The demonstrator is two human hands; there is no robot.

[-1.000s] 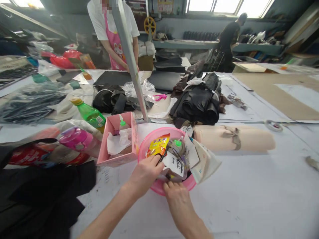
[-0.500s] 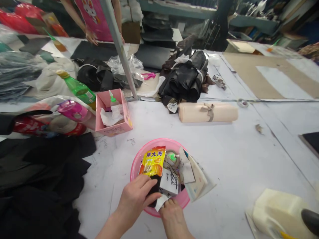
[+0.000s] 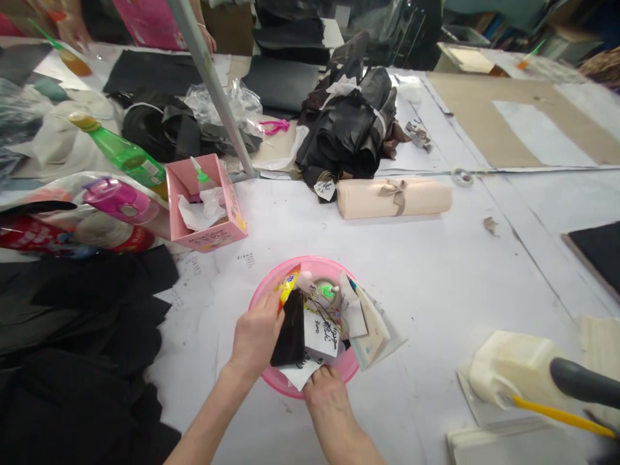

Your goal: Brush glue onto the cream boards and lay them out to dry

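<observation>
A round pink plastic basin [image 3: 271, 274] stands on the white-covered table, filled with small items. My left hand [image 3: 256, 332] is closed on the edge of a yellow-and-red packet [image 3: 289, 284], which is tipped on edge at the basin's left. Beneath it lies a flat black object [image 3: 289, 332] with a glossy face. My right hand [image 3: 327, 387] is over the basin's near rim, its fingers curled down beside a white paper slip [image 3: 301, 373]; what they grip is hidden. Also inside are a white box with handwriting [image 3: 322, 334], a green-capped item [image 3: 328, 290] and upright papers [image 3: 371, 323].
Black fabric pieces [image 3: 72, 361] cover the left side. Behind them stands a pink tissue box [image 3: 208, 236] beside bottles. A beige roll [image 3: 368, 200] and a bundle of black material [image 3: 343, 135] lie farther back. At right is a cream container [image 3: 513, 368]. Someone in pink [image 3: 150, 22] stands opposite.
My left hand has taken the yellow packet and tilted it up, uncovering more of the black object. My right hand stays at the near rim. The view has shifted slightly.
</observation>
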